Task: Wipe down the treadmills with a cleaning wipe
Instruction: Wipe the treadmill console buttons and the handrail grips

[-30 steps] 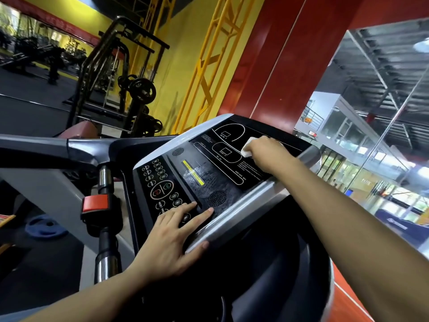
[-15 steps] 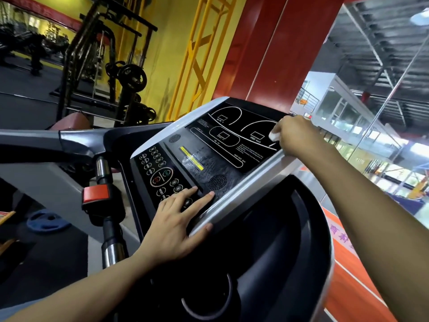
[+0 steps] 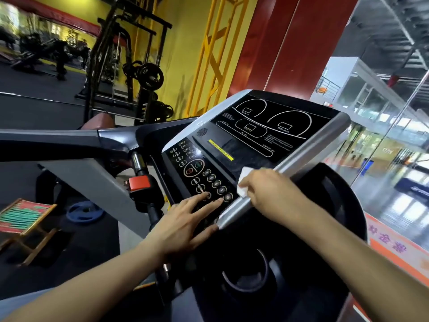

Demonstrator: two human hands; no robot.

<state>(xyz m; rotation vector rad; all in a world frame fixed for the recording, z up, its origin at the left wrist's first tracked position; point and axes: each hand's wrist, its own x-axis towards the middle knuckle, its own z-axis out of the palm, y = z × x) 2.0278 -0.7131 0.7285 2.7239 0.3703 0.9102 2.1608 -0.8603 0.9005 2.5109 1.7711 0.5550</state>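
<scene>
1. I'm seeing my right hand (image 3: 269, 191) gripping a white wipe (image 3: 243, 182) against the lower edge of the treadmill console (image 3: 267, 135); its curled fingers are hiding most of the wipe.
2. My left hand (image 3: 183, 226) is resting flat, fingers straight, on the buttons (image 3: 216, 182), covering the nearest ones.
3. The panel's small lettering is reading too blurred.

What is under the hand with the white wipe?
The right hand grips the white wipe, which lies on the black console near its lower silver edge. Whatever part of the panel lies beneath the wipe and hand is covered.
</scene>
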